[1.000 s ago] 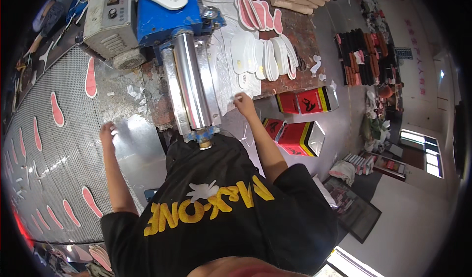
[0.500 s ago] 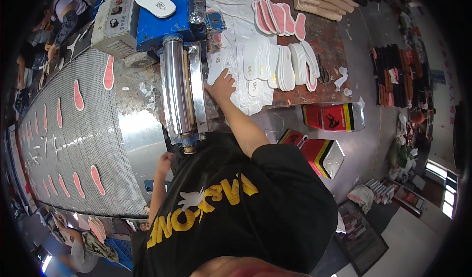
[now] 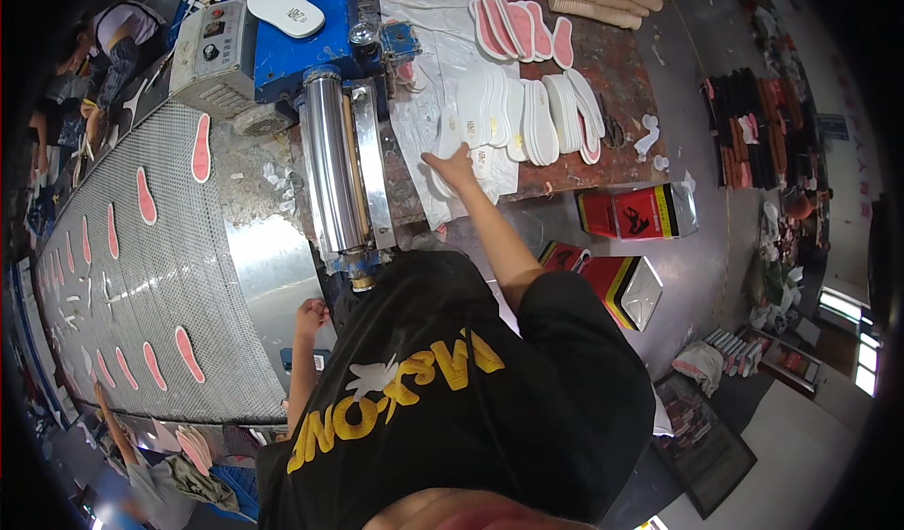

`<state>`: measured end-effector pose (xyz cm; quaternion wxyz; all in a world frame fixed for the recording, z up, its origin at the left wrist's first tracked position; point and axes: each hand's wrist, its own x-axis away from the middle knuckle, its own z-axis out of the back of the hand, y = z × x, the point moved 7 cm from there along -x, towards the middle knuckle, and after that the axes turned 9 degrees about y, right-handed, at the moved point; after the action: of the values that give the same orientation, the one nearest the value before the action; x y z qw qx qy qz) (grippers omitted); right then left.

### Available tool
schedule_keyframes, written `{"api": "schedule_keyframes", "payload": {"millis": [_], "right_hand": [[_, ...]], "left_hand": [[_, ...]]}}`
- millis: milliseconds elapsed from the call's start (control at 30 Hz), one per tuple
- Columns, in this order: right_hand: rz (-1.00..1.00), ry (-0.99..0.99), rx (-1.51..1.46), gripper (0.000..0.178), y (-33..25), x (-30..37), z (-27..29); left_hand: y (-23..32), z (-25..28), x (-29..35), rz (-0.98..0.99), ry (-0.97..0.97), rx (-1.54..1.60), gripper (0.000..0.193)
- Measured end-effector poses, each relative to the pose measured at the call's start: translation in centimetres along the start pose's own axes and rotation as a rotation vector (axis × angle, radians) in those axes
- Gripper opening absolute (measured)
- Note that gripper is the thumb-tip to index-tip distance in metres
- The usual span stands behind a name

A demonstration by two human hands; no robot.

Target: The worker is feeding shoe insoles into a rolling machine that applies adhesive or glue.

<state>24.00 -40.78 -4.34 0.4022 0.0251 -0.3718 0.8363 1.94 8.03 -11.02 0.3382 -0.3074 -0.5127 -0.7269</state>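
Note:
My right hand [image 3: 452, 166] grips a white insole [image 3: 448, 133] at the left end of a row of stacked white insoles [image 3: 481, 106]; part of this insole is hidden by the fingers. Another white insole [image 3: 481, 161] lies just right of the hand, partly under the stack. Down at the left, my left hand [image 3: 312, 316] hangs with its fingers curled in, beside the metal plate at the belt's end, and nothing shows in it. Between the hands stands a blue machine [image 3: 292, 64] with a shiny steel roller [image 3: 331, 168].
Pink insoles [image 3: 145, 196] lie spaced on a mesh conveyor belt [image 3: 179, 248] at left. A white insole [image 3: 285, 4] rests on the machine. Pink-faced insoles [image 3: 513, 29] stand at the table's back. Red tins [image 3: 621, 290] sit right of me. A co-worker's hand [image 3: 100, 393] reaches the belt's near edge.
My right hand has moved right with the white insole, from beside the roller up against the stack. My left hand has dropped slightly. A co-worker's arm now reaches to the belt at lower left.

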Motion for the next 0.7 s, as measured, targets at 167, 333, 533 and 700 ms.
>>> {"api": "schedule_keyframes", "payload": {"millis": [167,333,533,700], "right_hand": [[0.406,-0.375,0.121,0.103,-0.8,0.8,2.7],[1.316,-0.034,0.769,0.068,-7.8,3.6,6.1],[0.911,-0.144,0.672,0.063,-6.0,0.9,3.8],[0.388,0.137,0.348,0.083,-1.7,4.2,1.7]], "left_hand": [[-2.9,-0.2,-0.8,0.079,-0.005,0.023,0.013],[-2.2,0.2,-1.0,0.018,0.009,0.035,0.011],[-1.2,1.3,-0.3,0.022,0.079,0.051,0.011],[-3.3,0.6,0.1,0.056,0.048,0.069,0.011]]}}
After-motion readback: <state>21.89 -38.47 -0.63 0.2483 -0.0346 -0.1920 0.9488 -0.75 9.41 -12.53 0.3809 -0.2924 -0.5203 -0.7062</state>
